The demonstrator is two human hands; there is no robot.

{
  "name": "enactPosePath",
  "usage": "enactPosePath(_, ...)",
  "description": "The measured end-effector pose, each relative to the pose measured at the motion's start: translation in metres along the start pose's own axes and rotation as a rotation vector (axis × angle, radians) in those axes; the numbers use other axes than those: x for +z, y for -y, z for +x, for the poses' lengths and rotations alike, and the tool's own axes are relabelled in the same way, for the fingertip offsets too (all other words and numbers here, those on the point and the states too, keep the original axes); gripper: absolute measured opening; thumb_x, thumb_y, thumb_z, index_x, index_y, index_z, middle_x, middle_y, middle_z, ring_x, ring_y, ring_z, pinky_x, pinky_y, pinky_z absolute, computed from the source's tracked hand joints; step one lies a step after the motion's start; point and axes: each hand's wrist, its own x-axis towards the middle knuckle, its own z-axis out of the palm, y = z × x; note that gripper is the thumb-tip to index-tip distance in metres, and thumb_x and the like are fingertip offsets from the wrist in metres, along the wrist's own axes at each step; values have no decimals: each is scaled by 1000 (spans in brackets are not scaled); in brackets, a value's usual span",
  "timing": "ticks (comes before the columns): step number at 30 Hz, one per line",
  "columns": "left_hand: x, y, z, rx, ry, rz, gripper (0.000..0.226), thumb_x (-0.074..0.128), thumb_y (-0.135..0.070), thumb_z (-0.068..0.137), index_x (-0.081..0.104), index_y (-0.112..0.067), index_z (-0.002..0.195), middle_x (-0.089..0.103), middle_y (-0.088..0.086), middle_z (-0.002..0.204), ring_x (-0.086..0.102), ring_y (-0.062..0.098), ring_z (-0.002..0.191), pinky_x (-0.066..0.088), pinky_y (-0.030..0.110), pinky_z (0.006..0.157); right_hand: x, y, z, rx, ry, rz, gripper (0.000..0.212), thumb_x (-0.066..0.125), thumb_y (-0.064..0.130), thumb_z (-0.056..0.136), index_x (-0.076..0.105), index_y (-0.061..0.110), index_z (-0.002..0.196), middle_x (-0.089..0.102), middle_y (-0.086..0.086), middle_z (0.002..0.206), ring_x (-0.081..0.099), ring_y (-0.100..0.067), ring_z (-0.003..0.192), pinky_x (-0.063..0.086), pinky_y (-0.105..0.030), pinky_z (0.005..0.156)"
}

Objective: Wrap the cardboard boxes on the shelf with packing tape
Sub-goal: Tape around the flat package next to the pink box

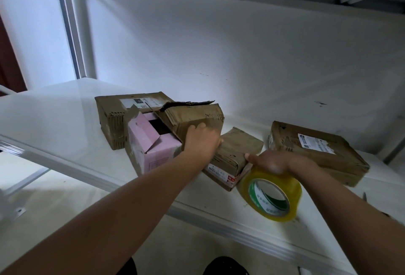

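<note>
A white shelf (pixel 54 121) is seen from above and in front, with a white wall (pixel 219 44) behind it and the underside of a higher shelf at the top of the view. Four cardboard boxes are set on the shelf.

At the far left a large box (pixel 114 116) is placed, with a white label on its top. Leaning over it, a torn box (pixel 192 116) is seen with a ragged flap raised at its top edge. A pink carton (pixel 151 149) with open flaps is set just in front of these two, touching them. In the middle, near the shelf's front edge, a small box (pixel 234 154) is placed, with a red and white label on its near side. To the right, apart from the small box, a flat box (pixel 317 152) with a white label is laid.

The left hand (pixel 202 141) is laid on the far left end of the small box, where it meets the torn box; the fingers are bent over the edge, so the box appears to be held steady.

A tape roll (pixel 271 195), yellowish with a green and white core, is gripped from above by the right hand (pixel 278 161), the fingers curled over its rim. The roll is held against the near right corner of the small box, at the shelf's front edge. The thumb is pointed left along the box's edge.
</note>
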Motion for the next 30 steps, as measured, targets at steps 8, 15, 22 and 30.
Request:
enactPosePath(8,3,7,9,-84,-55,34,54,52,-22,94,26,-10,140,39,11,131,45,27,115,39,35,87,-3,4,4,7,112,-75,68,11,57,97,36,15,145,36,-11,151,33,-31,138,25,-41,112)
enactPosePath(15,0,-37,6,191,-46,-61,39,49,-22,96,40,-10,132,44,11,131,42,26,119,38,37,92,-4,7,0,-56,119,-79,60,11,48,102,40,14,142,37,-10,150,34,-26,137,26,-34,108)
enactPosePath(22,5,-24,24,321,-22,197,52,52,-11,91,31,-12,139,35,9,139,35,26,128,36,39,99,-1,8,0,-57,91,-44,61,12,51,100,40,17,142,39,-10,149,37,-27,135,28,-33,106)
enactPosePath(30,10,-26,11,-180,165,-56,31,35,-22,100,38,-8,127,55,16,119,53,27,91,35,34,63,4,5,-6,-92,37,73,56,18,53,100,50,20,132,57,-6,128,56,-20,108,36,-27,89)
